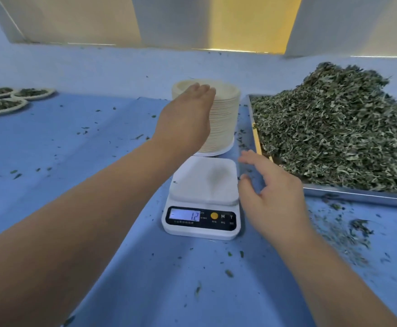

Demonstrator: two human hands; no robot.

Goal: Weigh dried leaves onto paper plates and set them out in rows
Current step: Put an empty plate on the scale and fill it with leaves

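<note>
Left hand (188,107): lay over the top of the stack of paper plates (225,119) behind the kitchen scale (204,182), grip flat and apparently empty, though blur hid the fingertips.
Right hand (275,197): hovered just right of the scale, grip spread wide, holding nothing.
Dried leaves (334,128): heaped on the metal tray (357,197) right of the scale; filled plates (4,105) sat far left.
Risk: the tall stack could tip toward the scale, or several plates could lift together.
Room: the tray rim crowded the scale's right side; the blue tabletop (75,149) lay open on its left.

Blue-covered table (75,185) bears scale (203,199), plate stack (223,119), leaf tray (357,197), filled plates (2,105), leaf crumbs (343,234).
</note>
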